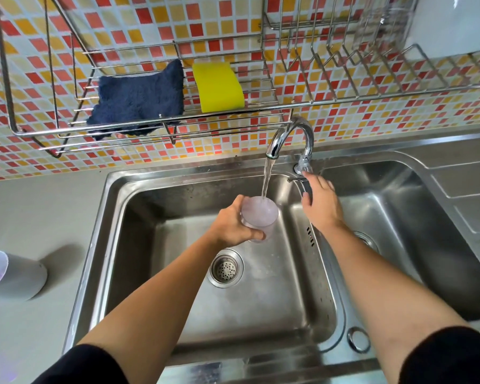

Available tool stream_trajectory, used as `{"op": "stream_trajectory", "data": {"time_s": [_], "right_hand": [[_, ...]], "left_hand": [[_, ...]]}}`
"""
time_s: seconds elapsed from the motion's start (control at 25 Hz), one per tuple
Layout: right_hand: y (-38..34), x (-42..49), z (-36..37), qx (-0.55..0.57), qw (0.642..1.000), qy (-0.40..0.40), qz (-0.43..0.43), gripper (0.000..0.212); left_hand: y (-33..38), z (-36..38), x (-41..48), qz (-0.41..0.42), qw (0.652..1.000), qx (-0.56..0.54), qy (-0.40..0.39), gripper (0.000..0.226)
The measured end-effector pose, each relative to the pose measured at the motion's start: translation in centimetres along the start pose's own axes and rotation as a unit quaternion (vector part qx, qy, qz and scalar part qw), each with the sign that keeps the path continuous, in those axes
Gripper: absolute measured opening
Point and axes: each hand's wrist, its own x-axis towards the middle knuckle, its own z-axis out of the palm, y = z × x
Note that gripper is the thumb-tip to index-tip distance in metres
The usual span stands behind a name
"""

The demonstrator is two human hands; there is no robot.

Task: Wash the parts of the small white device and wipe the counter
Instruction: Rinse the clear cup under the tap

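The left hand (234, 223) has its grip round the see-through plastic cup (259, 213), under running water (266, 178) over the steel sink (117, 206). The right hand (320, 203) lies on the tap lever (307, 189); I cannot tell its grip. The round white device body (17, 275), left on the grey surface (53, 217), looks unwashed; wiping is not done.

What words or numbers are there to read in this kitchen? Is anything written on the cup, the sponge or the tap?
None: no words, numbers or signs can be read here.
The cup in the left hand: plain.
The yellow sponge and blue cloth: no label.
The tap, its lever held by the right hand: no brand visible.
The white device on the counter: no marking visible.
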Motion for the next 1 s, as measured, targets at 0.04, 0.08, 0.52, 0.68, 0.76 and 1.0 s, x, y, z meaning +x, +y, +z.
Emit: {"op": "stream_trajectory", "data": {"time_s": [0.04, 0.08, 0.52, 0.68, 0.76, 1.0], "right_hand": [[-0.4, 1.1, -0.1, -0.033, 0.998, -0.043, -0.015, 0.053], [-0.8, 2.0, -0.2, -0.065, 0.994, -0.089, -0.027, 0.053], [-1.3, 3.9, -1.2, 0.058, 0.992, -0.001, 0.111, 0.047], [-0.7, -0.3, 1.0, 0.009, 0.991, -0.010, 0.132, 0.057], [0.8, -3.8, 2.6, -0.112, 0.987, -0.081, 0.079, 0.058], [2.3, -7.1, 4.0, -0.183, 0.973, -0.130, 0.053, 0.056]], "left_hand": [[0.0, 0.0, 0.1, 0.000, 1.000, 0.000, 0.000, 0.066], [0.1, 0.0, 0.1, 0.000, 1.000, -0.002, 0.002, 0.067], [1.0, 0.4, -0.1, 0.012, 1.000, -0.018, 0.005, 0.071], [0.2, 0.8, -0.2, 0.006, 0.999, 0.010, 0.036, 0.077], [-0.5, 0.8, -0.5, -0.004, 0.997, 0.070, 0.023, 0.078], [-2.7, 0.4, -1.2, -0.019, 0.932, 0.361, -0.001, 0.087]]}}
